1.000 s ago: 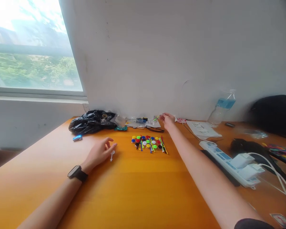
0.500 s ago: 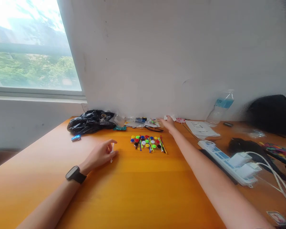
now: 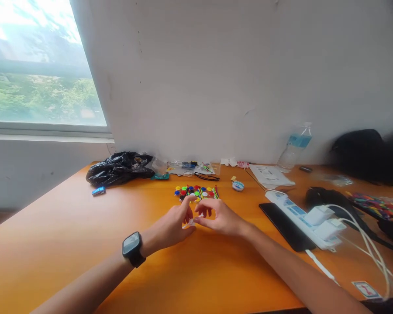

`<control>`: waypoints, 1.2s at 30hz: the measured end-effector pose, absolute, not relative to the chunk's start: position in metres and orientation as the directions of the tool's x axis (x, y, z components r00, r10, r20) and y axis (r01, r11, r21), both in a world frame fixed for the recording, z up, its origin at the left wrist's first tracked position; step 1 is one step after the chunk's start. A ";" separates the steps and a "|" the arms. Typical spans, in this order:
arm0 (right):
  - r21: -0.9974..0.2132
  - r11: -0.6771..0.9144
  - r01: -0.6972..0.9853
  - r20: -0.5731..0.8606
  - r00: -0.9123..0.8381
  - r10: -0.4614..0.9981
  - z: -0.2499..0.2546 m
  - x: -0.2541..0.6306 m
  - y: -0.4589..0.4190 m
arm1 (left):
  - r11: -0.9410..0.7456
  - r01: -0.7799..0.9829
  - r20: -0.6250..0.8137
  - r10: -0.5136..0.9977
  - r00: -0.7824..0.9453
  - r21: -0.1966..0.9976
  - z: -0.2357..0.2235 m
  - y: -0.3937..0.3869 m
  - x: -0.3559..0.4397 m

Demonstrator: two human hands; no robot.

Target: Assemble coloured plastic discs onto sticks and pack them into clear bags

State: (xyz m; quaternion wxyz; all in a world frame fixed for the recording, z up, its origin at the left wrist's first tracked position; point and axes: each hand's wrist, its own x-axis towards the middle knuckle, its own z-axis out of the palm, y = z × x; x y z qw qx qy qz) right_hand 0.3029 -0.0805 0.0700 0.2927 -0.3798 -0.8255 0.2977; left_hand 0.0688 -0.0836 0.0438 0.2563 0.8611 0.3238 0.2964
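Observation:
My left hand [image 3: 174, 225], with a black smartwatch [image 3: 133, 248] on its wrist, and my right hand [image 3: 220, 217] meet at the middle of the orange table [image 3: 68, 244]. Both pinch a small white plastic piece [image 3: 190, 223] between their fingertips. Just beyond them lies a row of coloured plastic discs and thin sticks [image 3: 196, 192], partly hidden by my fingers. A small round white and blue object [image 3: 238, 186] sits to the right of that row.
A black plastic bag [image 3: 118, 167], papers and small items line the wall. A small blue item [image 3: 98, 191] lies at left. A water bottle [image 3: 294, 148], a white power strip with chargers [image 3: 306, 213], a black phone [image 3: 287, 226] and cables fill the right side.
My right hand drew back from the items by the wall to the table's middle. My left hand carried the white piece rightward to meet it. The round white and blue object now lies uncovered.

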 end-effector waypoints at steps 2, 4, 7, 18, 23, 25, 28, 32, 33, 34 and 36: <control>-0.695 0.545 0.469 0.243 -0.560 0.792 0.067 0.302 -0.087 | -0.670 0.317 0.370 0.674 0.640 0.671 0.040 -0.080 0.081; -0.673 0.549 0.496 0.233 -0.562 0.794 0.060 0.304 -0.086 | -0.672 0.257 0.382 0.647 0.660 0.695 0.034 -0.077 0.089; -0.647 0.531 0.547 0.187 -0.561 0.806 0.047 0.308 -0.079 | -0.663 0.222 0.385 0.638 0.667 0.715 0.023 -0.076 0.090; -0.609 0.480 0.631 0.188 -0.473 0.861 0.070 0.341 -0.067 | -0.611 0.539 0.510 0.788 0.345 0.579 0.027 -0.032 0.047; -0.392 0.255 0.884 0.201 -0.188 0.961 0.079 0.397 -0.039 | -0.649 0.615 0.476 0.755 0.451 0.448 0.012 -0.017 0.042; -0.299 0.143 0.944 0.133 -0.107 0.985 0.077 0.413 -0.033 | -0.661 0.632 0.465 0.744 0.480 0.405 0.011 -0.018 0.044; -0.254 0.097 0.962 0.083 -0.078 0.994 0.072 0.423 -0.032 | -0.658 0.648 0.478 0.741 0.471 0.382 0.012 -0.022 0.046; -0.192 0.069 0.979 0.136 -0.043 0.990 0.072 0.418 -0.034 | -0.678 0.635 0.516 0.719 0.466 0.371 0.015 -0.026 0.047; -0.175 0.063 0.983 0.168 -0.033 0.985 0.073 0.415 -0.034 | -0.689 0.626 0.521 0.708 0.476 0.364 0.015 -0.027 0.048; -0.160 0.060 0.985 0.200 -0.027 0.979 0.075 0.412 -0.035 | -0.702 0.617 0.523 0.697 0.491 0.356 0.015 -0.027 0.048; -0.141 0.065 0.988 0.250 -0.028 0.968 0.076 0.405 -0.036 | -0.720 0.601 0.515 0.681 0.520 0.345 0.014 -0.027 0.049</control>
